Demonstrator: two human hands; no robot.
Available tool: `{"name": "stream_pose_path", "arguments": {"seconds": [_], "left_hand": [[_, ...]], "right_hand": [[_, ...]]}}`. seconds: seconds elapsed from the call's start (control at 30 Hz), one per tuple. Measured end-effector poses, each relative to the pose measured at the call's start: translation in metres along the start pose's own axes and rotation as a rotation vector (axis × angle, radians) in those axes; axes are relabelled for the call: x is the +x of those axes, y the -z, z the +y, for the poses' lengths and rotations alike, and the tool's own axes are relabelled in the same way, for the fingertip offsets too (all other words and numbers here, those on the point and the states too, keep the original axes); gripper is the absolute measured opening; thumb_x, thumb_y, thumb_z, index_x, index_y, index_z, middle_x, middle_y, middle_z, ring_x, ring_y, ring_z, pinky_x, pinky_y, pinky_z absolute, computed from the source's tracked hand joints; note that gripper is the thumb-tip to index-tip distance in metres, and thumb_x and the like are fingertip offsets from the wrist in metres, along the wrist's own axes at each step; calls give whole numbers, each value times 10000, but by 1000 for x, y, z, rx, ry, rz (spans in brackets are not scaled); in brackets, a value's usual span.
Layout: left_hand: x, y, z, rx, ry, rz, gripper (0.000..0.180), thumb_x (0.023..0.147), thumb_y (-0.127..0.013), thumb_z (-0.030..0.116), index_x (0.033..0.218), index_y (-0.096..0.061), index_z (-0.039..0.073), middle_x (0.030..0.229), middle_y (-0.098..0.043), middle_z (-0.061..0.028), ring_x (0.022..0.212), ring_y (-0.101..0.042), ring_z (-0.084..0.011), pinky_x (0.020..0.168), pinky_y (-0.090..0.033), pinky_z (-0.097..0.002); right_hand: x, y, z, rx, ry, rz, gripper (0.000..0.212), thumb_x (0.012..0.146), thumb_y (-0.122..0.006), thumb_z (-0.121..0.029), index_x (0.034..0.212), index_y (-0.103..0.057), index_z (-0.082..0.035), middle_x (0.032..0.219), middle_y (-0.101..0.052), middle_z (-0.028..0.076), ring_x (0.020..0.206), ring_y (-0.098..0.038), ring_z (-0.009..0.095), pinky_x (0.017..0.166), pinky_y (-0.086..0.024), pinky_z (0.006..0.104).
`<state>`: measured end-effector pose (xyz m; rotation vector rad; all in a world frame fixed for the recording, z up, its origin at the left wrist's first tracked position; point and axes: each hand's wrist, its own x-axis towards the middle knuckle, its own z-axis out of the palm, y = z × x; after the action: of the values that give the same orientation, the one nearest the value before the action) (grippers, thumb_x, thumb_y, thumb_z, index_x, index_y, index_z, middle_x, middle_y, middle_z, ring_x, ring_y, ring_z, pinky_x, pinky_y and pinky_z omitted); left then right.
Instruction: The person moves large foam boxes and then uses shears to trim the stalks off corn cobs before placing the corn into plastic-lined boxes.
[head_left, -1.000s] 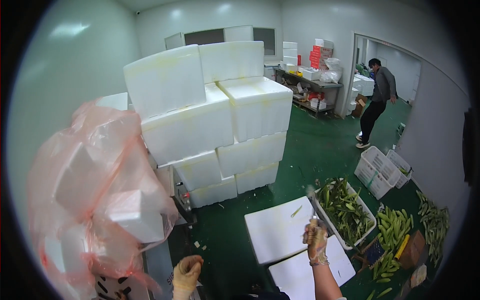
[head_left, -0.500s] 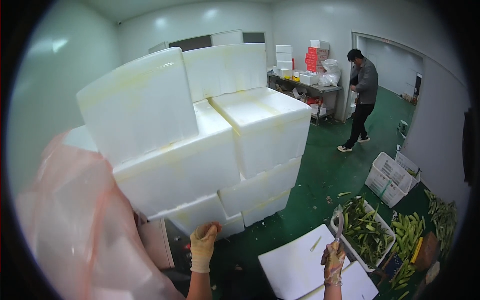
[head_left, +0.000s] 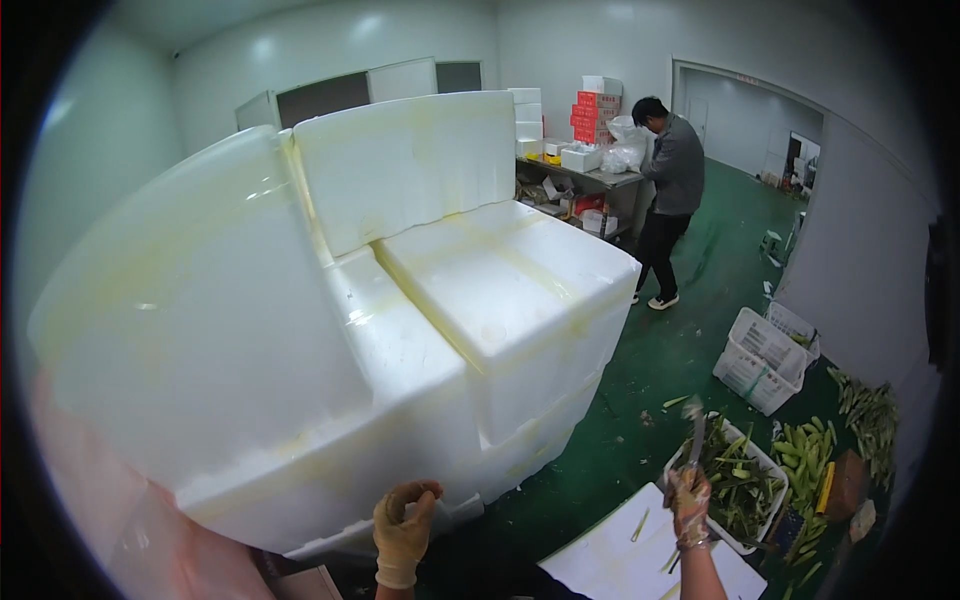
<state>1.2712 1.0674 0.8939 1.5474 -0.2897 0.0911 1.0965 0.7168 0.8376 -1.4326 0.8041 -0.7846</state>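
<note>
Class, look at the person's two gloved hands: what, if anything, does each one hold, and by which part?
The right hand holds a knife by its handle, blade pointing up. The left hand curls its fingers at the lower edge of a white foam box; whether it truly holds it cannot be told.

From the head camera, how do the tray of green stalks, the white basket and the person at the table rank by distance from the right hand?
From the right hand:
1. Tray of green stalks, just beside it, to its right.
2. White basket, farther along the green floor.
3. Person, standing at the back table.
</note>
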Motion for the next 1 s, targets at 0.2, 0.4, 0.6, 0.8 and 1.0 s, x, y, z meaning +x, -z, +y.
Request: {"name": "stream_pose_path", "arguments": {"seconds": [0.2, 0.4, 0.6, 0.8, 1.0], "left_hand": [[53, -36, 29, 183, -180, 13, 107, 791, -571, -53, 859, -630, 4, 840, -661, -85, 773, -631, -184, 708, -490, -273], [109, -120, 60, 417, -383, 45, 203, 747, -499, -88, 880, -631, -8, 878, -644, -89, 843, -603, -201, 798, -469, -293], [174, -165, 9, 515, -564, 589, 190, 897, -580, 135, 1004, -613, -18, 996, -647, -132, 875, -625, -236, 738, -536, -315], [183, -176, 10, 642, -158, 876, 397, 915, -565, 366, 1087, -567, 9, 980, -630, -112, 909, -585, -217, 821, -480, -306], [261, -255, 44, 839, -170, 864, 180, 870, -615, 20, 1034, -614, -52, 961, -656, -160, 860, -625, -215, 807, -541, -302]], "right_hand": [[106, -58, -51, 184, 108, -107, 185, 843, -678, -137, 882, -513, -62, 630, -503, 12, 481, -469, 109, 416, -370, 256], [258, -104, -84, 188, 190, -179, 167, 832, -689, -145, 897, -552, -74, 659, -543, 8, 502, -507, 104, 436, -389, 251], [466, -139, -60, 77, 146, -322, 244, 734, -777, -167, 790, -542, -133, 648, -541, -34, 543, -528, 86, 459, -433, 228], [576, -190, -4, 400, -243, -604, 154, 850, -670, -169, 835, -526, -117, 697, -532, -3, 620, -546, 104, 539, -468, 260], [592, -257, 16, 599, -485, -752, 164, 895, -613, -228, 852, -516, -103, 709, -533, 25, 661, -566, 158, 603, -500, 304]]}}
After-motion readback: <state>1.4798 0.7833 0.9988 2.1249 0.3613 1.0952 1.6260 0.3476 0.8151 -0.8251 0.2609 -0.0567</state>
